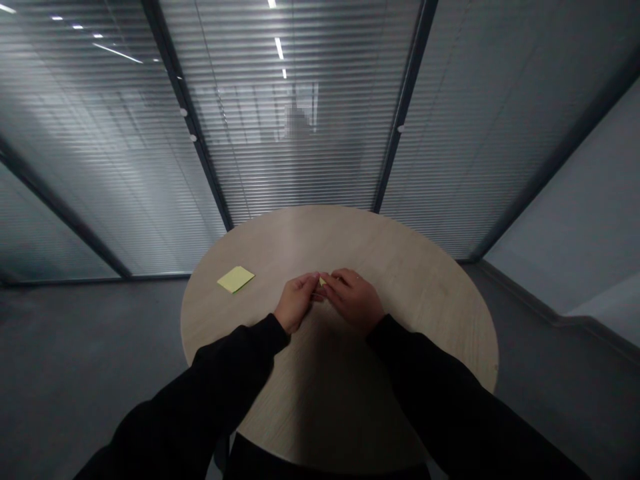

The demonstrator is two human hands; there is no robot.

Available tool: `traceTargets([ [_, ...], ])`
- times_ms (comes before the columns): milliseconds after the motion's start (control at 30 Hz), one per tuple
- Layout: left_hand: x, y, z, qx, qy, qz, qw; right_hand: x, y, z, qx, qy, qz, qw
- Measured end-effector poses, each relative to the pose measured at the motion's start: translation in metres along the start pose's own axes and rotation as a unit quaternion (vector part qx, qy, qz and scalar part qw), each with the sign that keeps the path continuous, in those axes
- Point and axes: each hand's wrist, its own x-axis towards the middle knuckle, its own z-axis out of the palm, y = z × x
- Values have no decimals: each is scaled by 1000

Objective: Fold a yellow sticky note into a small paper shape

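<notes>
Between my two hands, over the middle of the table, is a small piece of yellow paper (323,282). Only a little pointed bit of it shows; fingers cover the rest. My left hand (296,301) pinches it from the left, thumb on top. From the right, my right hand (354,299) holds it with thumb and fingers closed, fingertips close to those of the left. A yellow pad of sticky notes (236,279) lies flat on the table to the left of my left hand, apart from it.
The round table (440,313) has a light wood top. Behind it stands a glass partition (320,173) with horizontal blinds and dark frames. A white wall (575,247) rises at the right, and grey floor (100,360) surrounds the table.
</notes>
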Motion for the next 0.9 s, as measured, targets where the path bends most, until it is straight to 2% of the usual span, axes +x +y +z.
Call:
traceTargets([
  [133, 1, -1, 0, -55, -15, -20, 998, 0, 0, 0, -49, -12, -15, 999],
  [300, 1, 0, 1, -66, -13, -29, 997, -1, 1, 0, -30, -33, -2, 999],
  [400, 1, -1, 1, -45, -6, -19, 999, -1, 0, 0, 19, -31, 20, 999],
  [500, 2, 0, 0, 23, 18, 10, 1000, 1, -4, -2, 137, 5, 78, 988],
  [567, 2, 3, -1, 81, 28, 34, 996, 3, -4, -3, 225, 43, 161, 960],
  [633, 1, 6, -2, 150, 28, 64, 986, 4, -3, -2, 296, 68, 259, 917],
  [700, 0, 9, -3, 231, 26, 99, 968, 4, 1, -1, 368, 53, 336, 865],
  [800, -3, 13, -4, 321, 6, 139, 937, 2, 5, 2, 472, -7, 369, 801],
  [900, -5, 12, -4, 353, -6, 145, 924, 1, 5, 2, 502, -27, 366, 783],
])
